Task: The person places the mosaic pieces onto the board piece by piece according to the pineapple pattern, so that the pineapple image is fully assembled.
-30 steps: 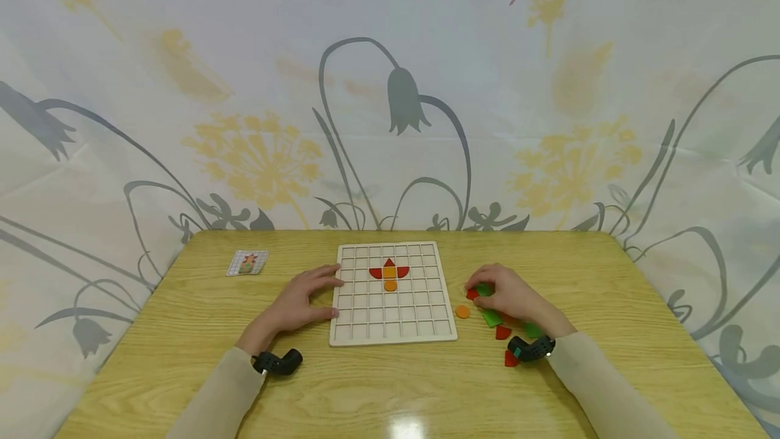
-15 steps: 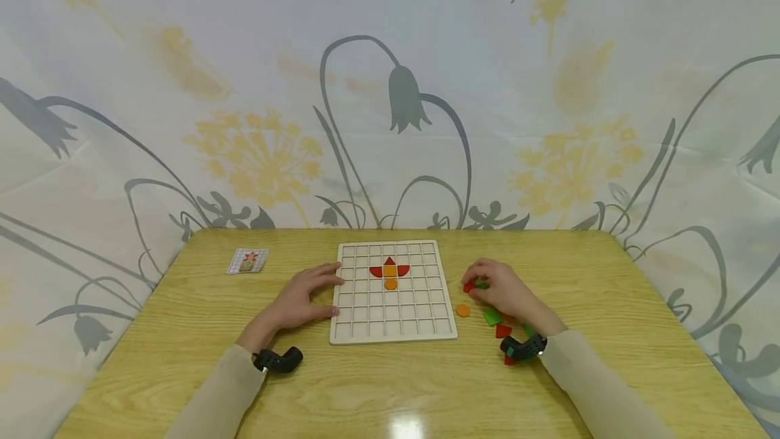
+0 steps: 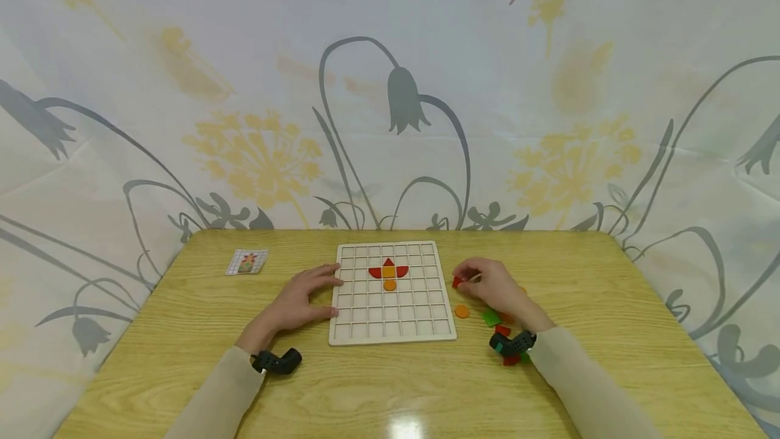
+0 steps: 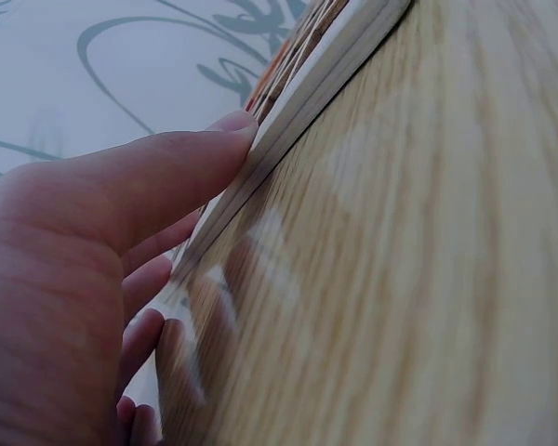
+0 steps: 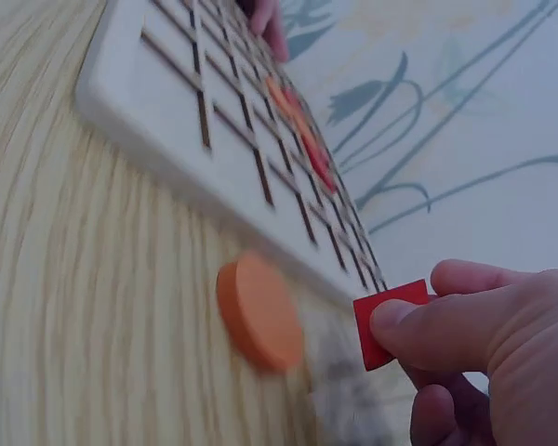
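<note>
My right hand (image 3: 495,286) pinches a small flat red piece (image 5: 364,327) between thumb and fingers, just off the right edge of the pale grid board (image 3: 365,325). In the right wrist view the piece shows straight edges and a sharp corner, the thumb covering part of it. My left hand (image 3: 297,300) rests at the board's left edge, its fingers and thumb loosely extended onto the rim. On the board, an orange square (image 3: 388,272) has a red triangle (image 3: 388,263) above it, red curved pieces (image 3: 401,272) on both sides and an orange disc (image 3: 389,285) below.
A loose orange disc (image 3: 462,311) lies right of the board. Green pieces (image 3: 491,318) and red pieces (image 3: 502,330) lie under and around my right wrist, partly hidden. At the back left is a printed grid card (image 3: 246,262). A patterned curtain (image 3: 390,175) hangs behind the table.
My right hand has moved left toward the board, carrying the red piece away from the loose pieces. The left hand and the board look the same.
</note>
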A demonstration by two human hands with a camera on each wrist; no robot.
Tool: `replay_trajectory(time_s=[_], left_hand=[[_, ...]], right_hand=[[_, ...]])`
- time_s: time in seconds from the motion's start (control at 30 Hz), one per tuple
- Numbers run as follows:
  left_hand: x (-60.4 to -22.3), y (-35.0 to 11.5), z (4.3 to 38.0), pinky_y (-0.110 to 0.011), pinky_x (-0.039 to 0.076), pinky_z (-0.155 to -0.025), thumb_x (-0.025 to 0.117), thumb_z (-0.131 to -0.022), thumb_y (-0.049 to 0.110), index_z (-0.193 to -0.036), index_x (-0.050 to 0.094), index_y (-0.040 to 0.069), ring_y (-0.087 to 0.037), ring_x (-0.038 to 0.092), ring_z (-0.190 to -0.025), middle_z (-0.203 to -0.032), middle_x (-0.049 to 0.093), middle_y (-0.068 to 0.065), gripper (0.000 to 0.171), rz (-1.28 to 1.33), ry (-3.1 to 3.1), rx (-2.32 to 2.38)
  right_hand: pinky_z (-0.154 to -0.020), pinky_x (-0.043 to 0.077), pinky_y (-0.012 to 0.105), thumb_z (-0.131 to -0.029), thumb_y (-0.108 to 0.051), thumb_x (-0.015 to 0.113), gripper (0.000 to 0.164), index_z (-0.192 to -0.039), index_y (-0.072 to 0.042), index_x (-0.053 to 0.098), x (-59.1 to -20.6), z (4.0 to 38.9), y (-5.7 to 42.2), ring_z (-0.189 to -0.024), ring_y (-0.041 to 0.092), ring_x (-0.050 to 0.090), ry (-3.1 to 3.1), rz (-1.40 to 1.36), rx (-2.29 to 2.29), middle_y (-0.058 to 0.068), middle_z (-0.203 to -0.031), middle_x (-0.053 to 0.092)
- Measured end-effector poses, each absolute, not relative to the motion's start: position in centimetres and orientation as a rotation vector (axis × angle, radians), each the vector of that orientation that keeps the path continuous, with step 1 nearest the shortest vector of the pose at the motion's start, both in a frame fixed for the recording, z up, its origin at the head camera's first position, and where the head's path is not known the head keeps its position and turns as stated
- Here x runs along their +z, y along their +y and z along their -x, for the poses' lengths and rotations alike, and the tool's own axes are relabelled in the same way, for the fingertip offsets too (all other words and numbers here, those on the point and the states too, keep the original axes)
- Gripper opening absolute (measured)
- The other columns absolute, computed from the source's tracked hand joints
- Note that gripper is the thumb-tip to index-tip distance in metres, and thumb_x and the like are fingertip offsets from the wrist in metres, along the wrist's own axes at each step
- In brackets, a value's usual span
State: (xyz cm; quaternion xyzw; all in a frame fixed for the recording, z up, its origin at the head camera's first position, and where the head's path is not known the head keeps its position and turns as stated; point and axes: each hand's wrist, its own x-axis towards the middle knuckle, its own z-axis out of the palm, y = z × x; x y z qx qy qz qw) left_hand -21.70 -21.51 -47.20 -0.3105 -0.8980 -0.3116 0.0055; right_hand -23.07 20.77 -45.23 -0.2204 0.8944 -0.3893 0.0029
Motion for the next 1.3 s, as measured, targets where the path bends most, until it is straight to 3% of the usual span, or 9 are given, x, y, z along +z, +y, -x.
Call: replay_trajectory(time_s=[0.57,0.83,1.3], left_hand=[[-47.4,-21.4,21.8,-0.064,0.025,-0.111,0.078,-0.085,0.035,-0.133,0.065,0.011,-0.039,0.036,-0.141,-0.154,0.043,-0.011,0.054,0.987,-2.794,-0.977],[-47.2,-21.3,21.7,-0.064,0.025,-0.111,0.078,-0.086,0.034,-0.133,0.065,0.011,-0.039,0.035,-0.141,-0.154,0.042,-0.012,0.054,0.991,-2.792,-0.971],[-47.2,-21.4,21.6,-0.065,0.025,-0.11,0.077,-0.086,0.035,-0.132,0.065,0.011,-0.04,0.035,-0.141,-0.153,0.043,-0.012,0.054,0.982,-2.788,-0.972]], right_hand=[[-0.077,0.055,0.034,-0.09,-0.007,0.074,0.01,-0.097,-0.013,0.075,-46.3,24.3,12.8,-0.086,0.015,0.066,2.658,0.709,-1.451,-0.003,-0.096,0.07],[-0.082,0.053,0.036,-0.091,-0.01,0.074,0.007,-0.096,-0.014,0.076,-46.9,24.5,11.5,-0.088,0.013,0.064,2.659,0.594,-1.459,-0.004,-0.097,0.07],[-0.074,0.052,0.031,-0.092,-0.016,0.074,0.005,-0.094,-0.011,0.075,-47.7,24.3,11.4,-0.08,0.012,0.061,2.688,0.624,-1.425,-0.007,-0.092,0.067]])
